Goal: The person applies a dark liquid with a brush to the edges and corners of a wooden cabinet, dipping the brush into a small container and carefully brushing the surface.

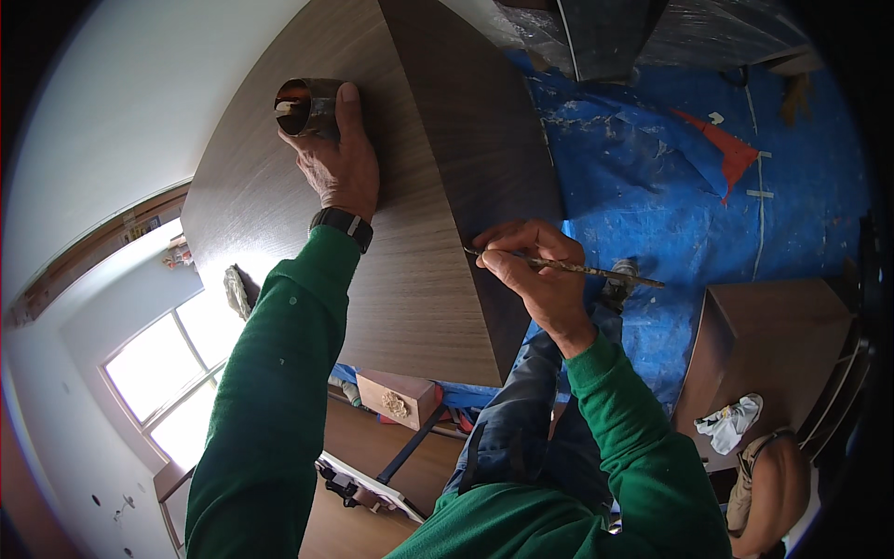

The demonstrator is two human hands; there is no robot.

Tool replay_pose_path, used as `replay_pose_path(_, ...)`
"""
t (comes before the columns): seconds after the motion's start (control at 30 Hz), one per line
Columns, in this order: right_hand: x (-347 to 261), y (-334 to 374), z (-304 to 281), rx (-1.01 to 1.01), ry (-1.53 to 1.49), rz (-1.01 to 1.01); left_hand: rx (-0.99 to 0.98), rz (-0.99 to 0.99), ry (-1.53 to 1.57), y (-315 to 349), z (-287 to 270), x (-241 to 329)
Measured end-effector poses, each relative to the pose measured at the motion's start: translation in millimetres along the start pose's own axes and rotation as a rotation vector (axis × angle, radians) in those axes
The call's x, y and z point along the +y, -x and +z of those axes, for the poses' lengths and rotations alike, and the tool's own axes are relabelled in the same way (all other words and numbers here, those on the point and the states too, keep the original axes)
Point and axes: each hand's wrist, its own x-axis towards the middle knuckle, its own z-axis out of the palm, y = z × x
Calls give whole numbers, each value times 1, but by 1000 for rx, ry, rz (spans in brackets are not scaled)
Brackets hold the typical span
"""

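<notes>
My left hand [341, 172] is wrapped round a small open can [322, 109] with a dark inside, resting against the wood-grain top of a brown cabinet [400, 289]. Something pale shows within the can's mouth. In my right hand [540, 265] a thin, stained paintbrush [610, 274] is pinched between thumb and fingers. Its handle points right, and its tip meets or nearly meets the cabinet's edge between the lit face and the shaded one. Whether the tip touches, I cannot tell.
Blue plastic sheeting [643, 177] covers the floor on the right, with a folded orange corner [726, 149]. A brown cabinet box [778, 326] with a white rag [729, 425] stands lower right. A crumpled cloth [238, 291] lies at the panel's left edge. A window [172, 373] is left.
</notes>
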Motion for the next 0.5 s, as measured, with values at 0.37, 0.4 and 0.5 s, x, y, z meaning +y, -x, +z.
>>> replay_pose_path(0.37, -5, 1, -2, -37, 41, 43, 7, 10, 26, 0, 1, -2)
replay_pose_path(0.4, -6, 2, -2, -40, 40, 50, 7, 4, 13, 0, 1, -1)
replay_pose_path(0.5, -4, 6, -4, -45, 50, 41, 8, -9, -8, 0, 0, 1)
